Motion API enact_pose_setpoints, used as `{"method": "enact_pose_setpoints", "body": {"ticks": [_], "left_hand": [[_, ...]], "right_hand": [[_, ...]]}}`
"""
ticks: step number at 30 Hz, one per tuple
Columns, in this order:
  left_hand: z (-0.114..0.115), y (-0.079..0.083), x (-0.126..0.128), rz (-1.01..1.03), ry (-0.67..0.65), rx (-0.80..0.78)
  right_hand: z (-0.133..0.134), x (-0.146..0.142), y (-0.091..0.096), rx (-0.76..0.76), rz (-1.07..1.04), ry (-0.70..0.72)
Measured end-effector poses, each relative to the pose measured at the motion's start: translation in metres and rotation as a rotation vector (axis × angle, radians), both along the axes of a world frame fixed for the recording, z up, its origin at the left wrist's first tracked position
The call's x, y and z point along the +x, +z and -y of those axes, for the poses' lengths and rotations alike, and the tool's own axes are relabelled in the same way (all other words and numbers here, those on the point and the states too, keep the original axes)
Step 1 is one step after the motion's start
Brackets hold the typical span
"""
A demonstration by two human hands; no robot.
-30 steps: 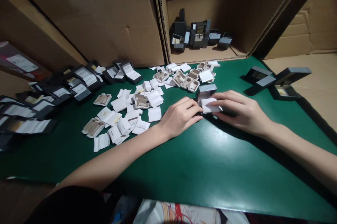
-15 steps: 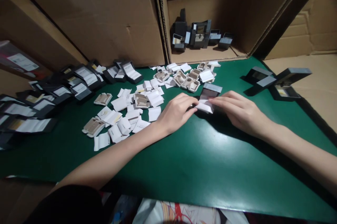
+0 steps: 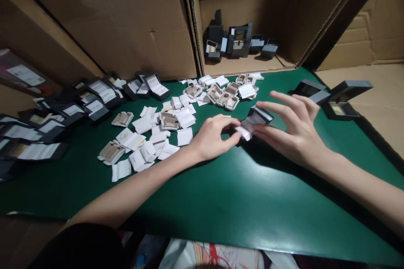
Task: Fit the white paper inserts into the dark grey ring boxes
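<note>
A small dark hinged box with a white card at its front lies on the green table between my hands. My left hand is curled, its fingertips pinching the box and card from the left. My right hand is on the box's right side with fingers stretched and spread, the upper ones lifted clear, the lower ones touching the box edge.
Loose white cards and beige inserts litter the table's middle. Open dark boxes are lined up at the left. Two open boxes stand at the right. A cardboard carton behind holds more dark boxes.
The box lid has swung lower and the box tilted. My right hand has lifted and spread its fingers off the card. My left hand stayed at the box's left.
</note>
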State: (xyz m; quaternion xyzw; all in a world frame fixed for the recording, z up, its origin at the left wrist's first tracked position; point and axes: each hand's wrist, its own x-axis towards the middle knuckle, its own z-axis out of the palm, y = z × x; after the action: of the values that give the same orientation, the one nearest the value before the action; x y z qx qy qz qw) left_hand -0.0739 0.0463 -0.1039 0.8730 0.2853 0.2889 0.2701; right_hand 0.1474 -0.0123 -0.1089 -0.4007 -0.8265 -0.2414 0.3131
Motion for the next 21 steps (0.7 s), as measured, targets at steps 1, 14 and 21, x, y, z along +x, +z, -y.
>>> {"method": "enact_pose_setpoints", "body": {"ticks": [1,14,21], "left_hand": [[0.001,0.001,0.000,-0.009,0.005,-0.005],[0.014,-0.003,0.008,-0.063,0.055,0.190],[0.017,-0.003,0.012,-0.179,0.100,0.400]], "right_hand": [[-0.001,0.000,0.000,-0.044,-0.013,0.028],[-0.001,-0.005,-0.003,-0.094,-0.127,0.163],[0.001,-0.007,-0.003,-0.114,-0.114,0.153]]}}
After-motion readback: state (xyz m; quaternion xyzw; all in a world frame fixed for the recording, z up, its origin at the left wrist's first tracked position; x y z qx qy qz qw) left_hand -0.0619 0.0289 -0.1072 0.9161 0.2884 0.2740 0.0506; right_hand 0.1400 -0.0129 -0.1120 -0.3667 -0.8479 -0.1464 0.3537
